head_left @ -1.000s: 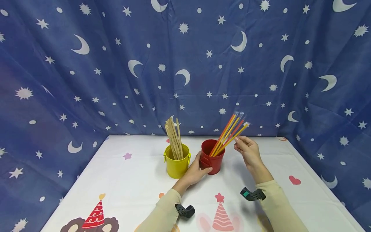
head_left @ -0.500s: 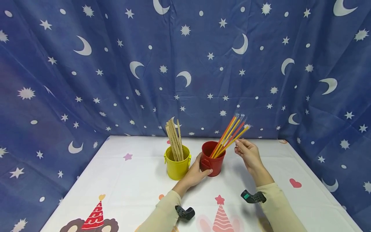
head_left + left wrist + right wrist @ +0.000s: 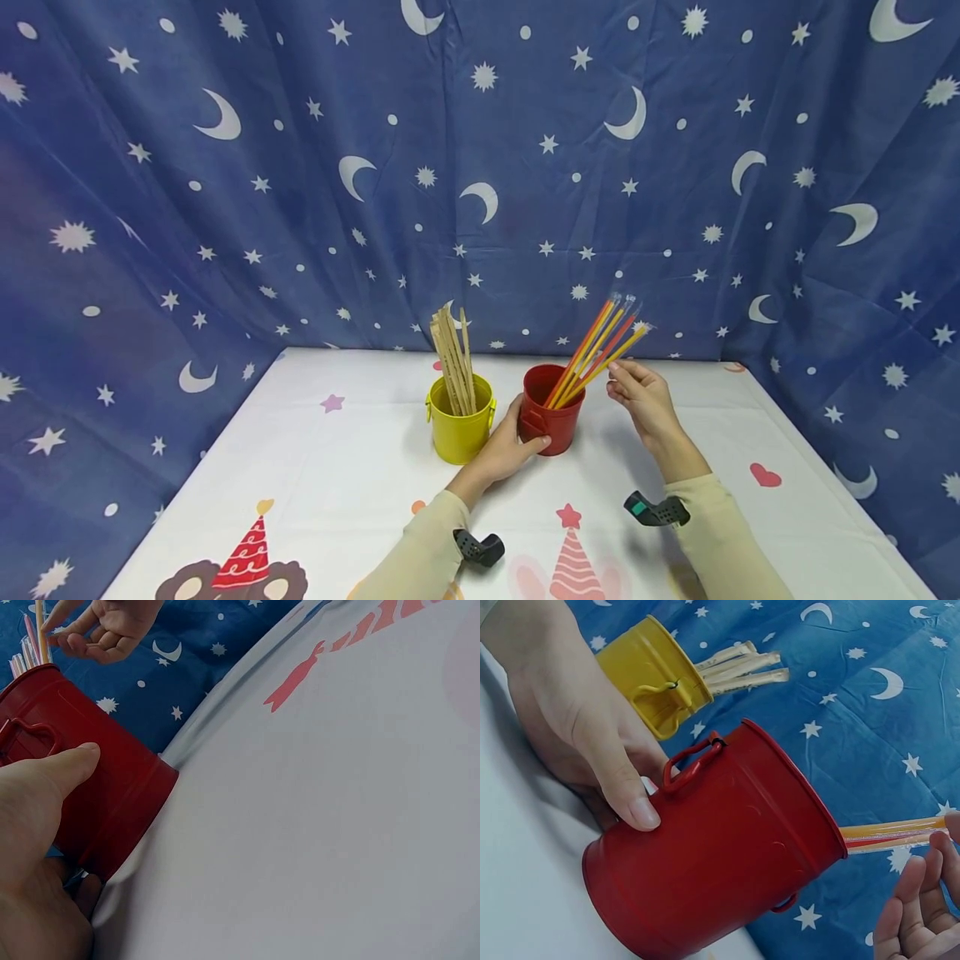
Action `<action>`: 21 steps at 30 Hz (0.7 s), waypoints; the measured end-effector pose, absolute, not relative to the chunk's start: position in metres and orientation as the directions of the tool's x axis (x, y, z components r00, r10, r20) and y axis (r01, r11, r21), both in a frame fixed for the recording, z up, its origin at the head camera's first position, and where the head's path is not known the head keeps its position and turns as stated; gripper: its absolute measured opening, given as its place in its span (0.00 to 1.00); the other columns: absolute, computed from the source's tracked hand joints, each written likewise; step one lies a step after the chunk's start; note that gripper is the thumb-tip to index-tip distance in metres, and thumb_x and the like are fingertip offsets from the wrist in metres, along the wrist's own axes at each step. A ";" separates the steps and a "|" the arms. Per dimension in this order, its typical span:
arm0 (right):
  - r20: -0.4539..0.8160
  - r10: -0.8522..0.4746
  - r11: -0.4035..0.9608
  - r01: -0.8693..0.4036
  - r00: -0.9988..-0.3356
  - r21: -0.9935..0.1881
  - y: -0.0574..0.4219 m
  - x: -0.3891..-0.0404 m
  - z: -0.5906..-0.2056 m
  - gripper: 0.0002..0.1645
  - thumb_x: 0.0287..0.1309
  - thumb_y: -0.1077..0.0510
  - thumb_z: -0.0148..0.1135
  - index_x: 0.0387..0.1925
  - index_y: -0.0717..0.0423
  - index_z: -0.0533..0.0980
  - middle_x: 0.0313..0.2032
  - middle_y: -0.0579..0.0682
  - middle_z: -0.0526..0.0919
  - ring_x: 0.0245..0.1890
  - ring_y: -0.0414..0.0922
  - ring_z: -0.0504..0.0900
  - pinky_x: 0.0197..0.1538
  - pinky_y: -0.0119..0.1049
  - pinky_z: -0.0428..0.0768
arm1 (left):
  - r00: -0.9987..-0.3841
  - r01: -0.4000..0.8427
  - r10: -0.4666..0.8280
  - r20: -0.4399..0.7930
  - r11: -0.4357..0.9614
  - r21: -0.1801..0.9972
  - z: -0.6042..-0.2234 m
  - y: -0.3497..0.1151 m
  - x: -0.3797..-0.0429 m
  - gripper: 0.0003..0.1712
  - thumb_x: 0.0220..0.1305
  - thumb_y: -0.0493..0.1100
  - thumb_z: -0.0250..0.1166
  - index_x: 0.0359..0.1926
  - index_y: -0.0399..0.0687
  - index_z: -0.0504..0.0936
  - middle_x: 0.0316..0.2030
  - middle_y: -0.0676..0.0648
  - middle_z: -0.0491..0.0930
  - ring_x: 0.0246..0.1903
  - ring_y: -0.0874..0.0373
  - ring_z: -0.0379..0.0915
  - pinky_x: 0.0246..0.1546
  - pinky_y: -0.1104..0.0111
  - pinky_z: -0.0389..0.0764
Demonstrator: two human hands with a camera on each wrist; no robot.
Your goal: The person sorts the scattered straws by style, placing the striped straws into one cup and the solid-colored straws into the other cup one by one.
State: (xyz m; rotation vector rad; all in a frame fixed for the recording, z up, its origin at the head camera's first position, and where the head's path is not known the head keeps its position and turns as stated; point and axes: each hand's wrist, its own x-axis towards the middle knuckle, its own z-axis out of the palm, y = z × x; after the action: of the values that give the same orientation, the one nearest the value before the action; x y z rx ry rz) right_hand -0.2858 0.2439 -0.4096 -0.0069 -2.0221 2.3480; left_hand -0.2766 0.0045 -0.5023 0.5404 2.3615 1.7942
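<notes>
The left hand [image 3: 501,452] grips a red metal bucket [image 3: 557,429] from its left side, thumb across the front near the small handle. Several orange, yellow and red straws in clear wrappers [image 3: 592,346] lean out of it to the right. The right hand [image 3: 647,404] pinches the rightmost one, a yellow straw [image 3: 633,339], between thumb and fingertips; its lower end is inside the bucket. In the right wrist view, the right hand's other fingers [image 3: 910,881] are loosely bent beside the straws.
Just left of the red bucket stands a yellow bucket [image 3: 459,439] holding several paper-wrapped sticks [image 3: 453,362]. A white tablecloth [image 3: 360,467] with printed party figures covers the table. Behind it hangs a blue curtain [image 3: 300,208] with moons and stars.
The head view has shifted slightly. Both hands, the buckets and the straws keep nearly the same places.
</notes>
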 end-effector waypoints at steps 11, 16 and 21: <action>0.055 -0.042 0.062 -0.058 -0.998 -0.996 0.259 -0.282 -0.405 0.15 0.72 0.50 0.59 0.50 0.56 0.79 0.33 0.33 0.81 0.34 0.31 0.81 0.45 0.23 0.83 | -0.930 0.185 0.357 0.084 0.260 0.948 -0.501 0.005 -0.275 0.50 0.69 0.50 0.64 0.81 0.50 0.45 0.79 0.45 0.56 0.78 0.48 0.54 0.78 0.48 0.59; 0.060 -0.154 0.306 -0.106 -0.986 -0.946 0.268 -0.281 -0.401 0.26 0.74 0.50 0.56 0.58 0.70 0.75 0.36 0.31 0.83 0.36 0.32 0.82 0.47 0.25 0.84 | -0.932 0.166 0.357 0.064 0.262 0.951 -0.499 0.004 -0.273 0.50 0.68 0.50 0.65 0.81 0.51 0.45 0.79 0.46 0.56 0.78 0.48 0.55 0.78 0.48 0.58; 0.061 -0.268 0.467 -0.185 -0.961 -0.864 0.269 -0.279 -0.399 0.25 0.73 0.49 0.57 0.55 0.66 0.79 0.42 0.41 0.85 0.39 0.40 0.83 0.51 0.33 0.81 | -0.933 0.176 0.353 0.071 0.274 0.946 -0.499 0.005 -0.275 0.51 0.68 0.51 0.65 0.81 0.52 0.44 0.79 0.45 0.56 0.78 0.48 0.54 0.78 0.47 0.58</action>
State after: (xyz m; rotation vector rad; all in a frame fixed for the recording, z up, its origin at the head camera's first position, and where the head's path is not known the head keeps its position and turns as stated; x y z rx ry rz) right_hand -0.2794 0.2695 -0.3989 0.4278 -2.7612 1.6095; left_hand -0.2749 0.0046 -0.4991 0.4987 2.3809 1.7362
